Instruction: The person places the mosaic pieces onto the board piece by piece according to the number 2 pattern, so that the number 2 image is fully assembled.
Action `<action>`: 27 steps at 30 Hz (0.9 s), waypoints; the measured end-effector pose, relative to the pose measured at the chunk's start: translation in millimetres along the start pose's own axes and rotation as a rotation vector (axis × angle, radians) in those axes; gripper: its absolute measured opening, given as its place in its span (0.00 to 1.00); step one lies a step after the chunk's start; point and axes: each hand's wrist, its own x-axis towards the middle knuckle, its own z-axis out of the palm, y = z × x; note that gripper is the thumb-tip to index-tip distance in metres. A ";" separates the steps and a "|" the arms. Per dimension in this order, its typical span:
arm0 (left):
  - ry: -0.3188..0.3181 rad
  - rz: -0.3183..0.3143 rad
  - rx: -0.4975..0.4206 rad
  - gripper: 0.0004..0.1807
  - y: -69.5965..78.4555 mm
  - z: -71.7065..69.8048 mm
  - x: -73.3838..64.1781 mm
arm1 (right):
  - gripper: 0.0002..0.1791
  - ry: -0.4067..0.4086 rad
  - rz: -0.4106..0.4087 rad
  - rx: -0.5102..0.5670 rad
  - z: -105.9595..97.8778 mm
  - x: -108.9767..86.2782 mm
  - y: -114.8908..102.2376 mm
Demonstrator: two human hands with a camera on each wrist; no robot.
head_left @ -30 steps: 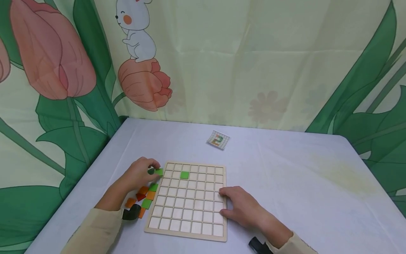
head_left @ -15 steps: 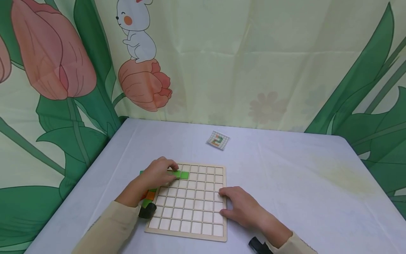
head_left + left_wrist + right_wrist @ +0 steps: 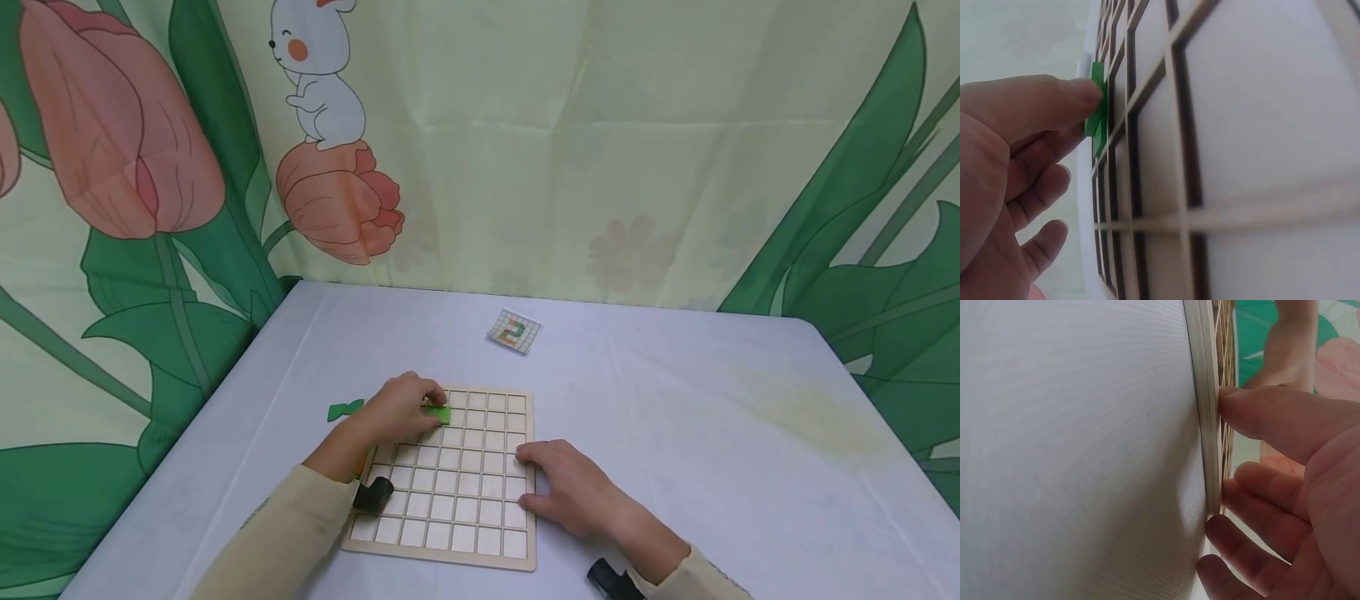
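Note:
Between thumb and forefinger, my left hand [image 3: 405,408] pinches a small green square tile [image 3: 1097,72] at the upper part of the wooden grid board [image 3: 442,554]. A second green tile [image 3: 1101,139] shows right behind and below it in the left wrist view, and the two overlap there. My left hand's other fingers hang loosely curled. On the board's right edge rests my right hand [image 3: 570,487], its thumb and forefinger spread along the frame. In the right wrist view, the thumb [image 3: 1254,409] touches the top of the frame [image 3: 1207,425].
A small card [image 3: 514,331] with a coloured grid picture lies behind the board. Two dark green pieces [image 3: 345,409] lie left of the board, while an orange piece [image 3: 362,468] peeks out beside my left wrist. Both wrists carry black cameras. A printed cloth hangs behind the table.
My left hand has carried the green tile from left of the board rightward over its upper rows, to the green tile lying there. My right hand has stayed at the edge.

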 end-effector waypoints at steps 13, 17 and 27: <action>-0.002 0.013 0.028 0.09 10.7 9.1 9.5 | 0.27 0.001 0.006 -0.006 1.4 1.5 0.5; -0.005 -0.004 0.026 0.10 12.3 10.2 9.1 | 0.26 0.000 0.001 -0.007 1.2 0.8 0.0; -0.001 -0.004 0.038 0.11 16.3 8.4 6.5 | 0.27 0.001 -0.001 -0.010 0.9 -0.4 0.0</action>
